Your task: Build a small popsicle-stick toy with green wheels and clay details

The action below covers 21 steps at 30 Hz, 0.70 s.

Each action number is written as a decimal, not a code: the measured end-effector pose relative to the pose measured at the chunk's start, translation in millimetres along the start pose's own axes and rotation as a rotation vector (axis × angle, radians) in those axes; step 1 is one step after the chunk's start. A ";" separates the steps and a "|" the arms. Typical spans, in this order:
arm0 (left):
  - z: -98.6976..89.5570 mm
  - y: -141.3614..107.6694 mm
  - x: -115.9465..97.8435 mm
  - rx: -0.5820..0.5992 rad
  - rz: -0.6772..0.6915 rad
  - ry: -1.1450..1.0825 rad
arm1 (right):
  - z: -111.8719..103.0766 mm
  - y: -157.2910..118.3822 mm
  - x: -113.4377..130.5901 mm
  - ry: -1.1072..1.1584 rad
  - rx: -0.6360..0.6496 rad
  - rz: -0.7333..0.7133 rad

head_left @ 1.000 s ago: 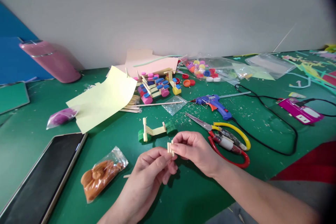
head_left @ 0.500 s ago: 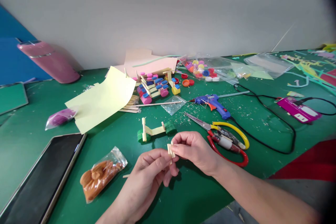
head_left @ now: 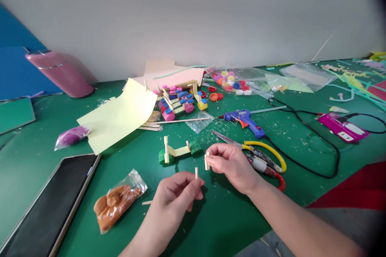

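Note:
My left hand [head_left: 177,194] pinches a short pale wooden stick [head_left: 196,173] that stands up from between thumb and fingers. In my right hand [head_left: 230,164], a little higher and to the right, short pale stick pieces [head_left: 207,162] are held side by side at the fingertips; their exact number is unclear. The two hands are apart. Just behind them a small model scooter [head_left: 177,151], built of pale wooden strips with green wheels, stands on the green table [head_left: 229,225]. Another stick piece [head_left: 146,202] lies left of my left wrist.
Scissors [head_left: 262,156] with red and yellow handles lie beside my right forearm, partly covered. Behind are a blue glue gun [head_left: 245,120], its black cord, several finished models [head_left: 177,102] and a bag of coloured caps [head_left: 230,80]. Left are a phone [head_left: 50,204] and bagged orange clay [head_left: 116,204].
My hands have separated. The right one moved up and right with its stick pieces, while the left keeps a single stick upright. The view has shifted slightly.

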<state>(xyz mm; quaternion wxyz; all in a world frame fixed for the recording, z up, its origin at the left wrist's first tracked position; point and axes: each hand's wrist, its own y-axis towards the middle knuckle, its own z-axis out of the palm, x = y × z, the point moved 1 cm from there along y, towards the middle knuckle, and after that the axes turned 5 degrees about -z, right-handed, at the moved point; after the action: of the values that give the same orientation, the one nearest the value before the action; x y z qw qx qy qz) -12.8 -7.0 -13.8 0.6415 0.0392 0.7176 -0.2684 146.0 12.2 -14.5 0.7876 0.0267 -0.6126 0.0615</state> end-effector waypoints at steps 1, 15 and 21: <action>-0.3 -0.7 -0.6 -0.043 0.116 0.165 | -2.0 0.7 0.7 0.008 -0.010 -0.013; -0.5 3.8 2.8 -0.371 0.470 1.170 | -4.9 0.6 3.3 -0.052 0.028 0.015; -1.4 -2.8 -10.8 -0.239 0.381 0.464 | 2.4 -3.9 4.7 -0.099 0.067 0.024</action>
<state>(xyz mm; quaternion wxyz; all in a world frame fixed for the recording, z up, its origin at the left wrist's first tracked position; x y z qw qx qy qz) -13.3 -5.6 -2.7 0.4997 0.1576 0.8507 -0.0412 145.3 8.5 -9.3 0.7541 0.0488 -0.6487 0.0899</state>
